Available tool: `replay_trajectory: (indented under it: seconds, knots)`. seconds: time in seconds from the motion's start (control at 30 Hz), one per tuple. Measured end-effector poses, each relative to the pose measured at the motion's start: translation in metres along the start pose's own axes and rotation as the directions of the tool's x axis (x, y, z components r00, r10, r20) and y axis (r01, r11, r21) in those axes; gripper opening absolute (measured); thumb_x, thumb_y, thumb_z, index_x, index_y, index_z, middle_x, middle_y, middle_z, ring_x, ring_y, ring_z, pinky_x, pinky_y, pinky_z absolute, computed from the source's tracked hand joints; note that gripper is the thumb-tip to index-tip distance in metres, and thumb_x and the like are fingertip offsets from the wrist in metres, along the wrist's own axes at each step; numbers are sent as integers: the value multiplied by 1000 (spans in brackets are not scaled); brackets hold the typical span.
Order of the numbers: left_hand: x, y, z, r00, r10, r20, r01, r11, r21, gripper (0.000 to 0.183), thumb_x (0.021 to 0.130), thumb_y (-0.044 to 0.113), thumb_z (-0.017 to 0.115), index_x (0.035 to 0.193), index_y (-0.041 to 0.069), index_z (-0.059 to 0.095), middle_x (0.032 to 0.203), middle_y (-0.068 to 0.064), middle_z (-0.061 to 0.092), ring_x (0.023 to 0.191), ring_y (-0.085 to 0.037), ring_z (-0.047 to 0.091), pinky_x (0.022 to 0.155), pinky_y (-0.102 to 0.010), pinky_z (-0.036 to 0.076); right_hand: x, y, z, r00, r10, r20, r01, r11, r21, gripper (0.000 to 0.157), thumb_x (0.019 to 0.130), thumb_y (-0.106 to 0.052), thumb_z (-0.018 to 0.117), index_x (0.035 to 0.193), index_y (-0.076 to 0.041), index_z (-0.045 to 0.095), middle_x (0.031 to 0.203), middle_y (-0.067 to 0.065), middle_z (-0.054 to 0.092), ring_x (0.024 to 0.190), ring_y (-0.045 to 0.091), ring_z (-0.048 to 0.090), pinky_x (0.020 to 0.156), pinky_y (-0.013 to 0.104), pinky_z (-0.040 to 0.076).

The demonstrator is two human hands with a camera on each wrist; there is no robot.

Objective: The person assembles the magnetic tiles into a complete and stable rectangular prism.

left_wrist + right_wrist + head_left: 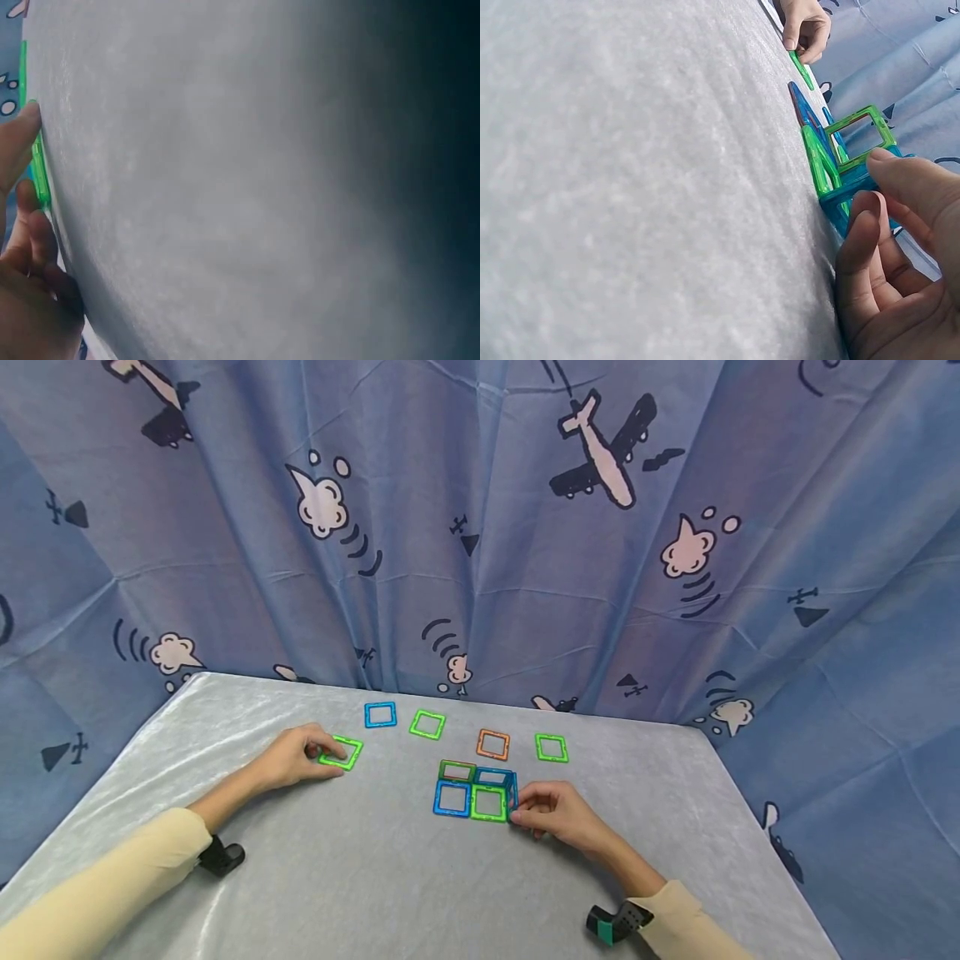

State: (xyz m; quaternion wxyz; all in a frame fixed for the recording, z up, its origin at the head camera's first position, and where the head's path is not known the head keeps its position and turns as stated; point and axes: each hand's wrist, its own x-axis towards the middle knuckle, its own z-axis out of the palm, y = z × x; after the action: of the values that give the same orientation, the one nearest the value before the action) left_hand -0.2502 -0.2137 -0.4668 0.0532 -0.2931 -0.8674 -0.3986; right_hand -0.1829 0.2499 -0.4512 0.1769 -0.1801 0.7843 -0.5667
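Observation:
My left hand [296, 758] pinches a green square magnetic tile [356, 755] between thumb and fingers at the left of the table; the tile's edge also shows in the left wrist view. On the right, my right hand [558, 814] holds a blue square tile [514, 789] that stands upright at the right side of a small tile structure. That structure has a blue tile [452, 813] and a green tile [489, 818] lying flat side by side at its front. Behind these stand a green-edged tile [456, 779] and another blue tile [495, 770].
Loose square tiles lie in a row behind the structure: a blue one [380, 725], a green one [426, 736], an orange one [492, 756] and a second green one [552, 760]. A grey cloth covers the table [360, 885]. A blue patterned curtain [420, 510] hangs beyond its far edge.

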Motion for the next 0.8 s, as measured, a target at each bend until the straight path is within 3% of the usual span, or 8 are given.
replay_trajectory:
  seconds: [0.5, 0.8]
  knots:
    - [-2, -1, 2, 1000, 13, 3, -13, 1000, -26, 14, 80, 5, 88, 88, 14, 81, 79, 2, 59, 70, -18, 50, 63, -26, 41, -1, -1, 0, 1000, -6, 5, 6, 1000, -10, 21, 93, -10, 76, 107, 5, 71, 87, 12, 69, 66, 15, 58, 59, 27, 52]
    - [-3, 3, -2, 1000, 3, 0, -3, 1000, 4, 12, 81, 7, 87, 89, 14, 81, 82, 2, 62, 71, -20, 51, 63, -28, 42, -1, -1, 0, 999, -30, 16, 30, 1000, -7, 21, 94, -8, 75, 108, 6, 70, 87, 10, 69, 67, 15, 58, 59, 28, 53]
